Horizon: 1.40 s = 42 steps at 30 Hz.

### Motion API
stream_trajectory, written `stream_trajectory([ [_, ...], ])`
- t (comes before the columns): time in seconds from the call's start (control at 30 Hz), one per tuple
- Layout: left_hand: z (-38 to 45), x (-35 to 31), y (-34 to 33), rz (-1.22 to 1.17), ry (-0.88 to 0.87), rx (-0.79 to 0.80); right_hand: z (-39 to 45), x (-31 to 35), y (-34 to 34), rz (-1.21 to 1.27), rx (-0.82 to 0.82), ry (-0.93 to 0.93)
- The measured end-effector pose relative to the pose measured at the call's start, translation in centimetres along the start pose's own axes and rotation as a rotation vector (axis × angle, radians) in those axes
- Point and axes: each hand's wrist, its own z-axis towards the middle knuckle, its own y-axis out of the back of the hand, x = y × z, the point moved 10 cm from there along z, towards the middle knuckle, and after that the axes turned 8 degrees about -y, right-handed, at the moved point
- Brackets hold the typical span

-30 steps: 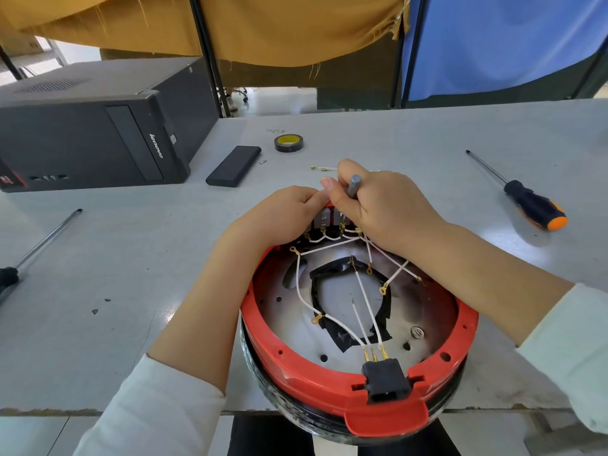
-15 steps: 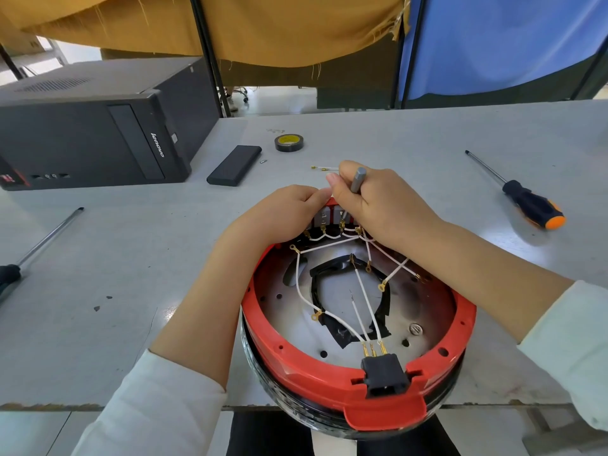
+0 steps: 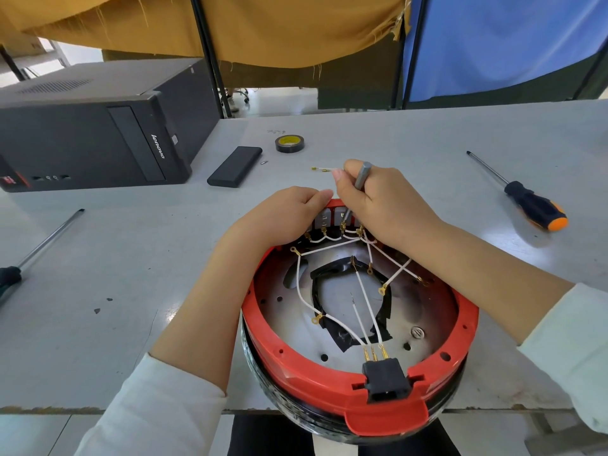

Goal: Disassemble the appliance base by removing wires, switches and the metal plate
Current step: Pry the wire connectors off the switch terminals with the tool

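I see both hands crowding the far rim of the round red plastic appliance base (image 3: 297,373); loose white wires (image 3: 330,319) cross its interior. Bare grey tabletop (image 3: 98,258) lies left.

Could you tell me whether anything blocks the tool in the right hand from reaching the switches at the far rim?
Nothing visible does: the right hand holds the grey tool tip-down at the switches.
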Motion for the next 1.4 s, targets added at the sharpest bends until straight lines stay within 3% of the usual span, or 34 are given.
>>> stream_trajectory([
  [0.53, -0.1, -0.2, 0.0, 0.01, -0.009, -0.006, 0.9, -1.6, 0.1, 0.162, -0.004, -0.125],
  [0.7, -0.1, -0.2, 0.2, 0.006, -0.013, -0.011, 0.2, -1.7, 0.9, 0.157, -0.088, -0.091],
  [1.07, 0.2, 0.0, 0.1, 0.02, -0.028, -0.018, 0.2, -1.4, 0.6, 0.0, -0.082, -0.066],
  [1.4, 0.3, 0.1, -0.1, 0.021, -0.025, -0.006, 1.6, -2.8, 0.1, 0.083, -0.008, -0.224],
])
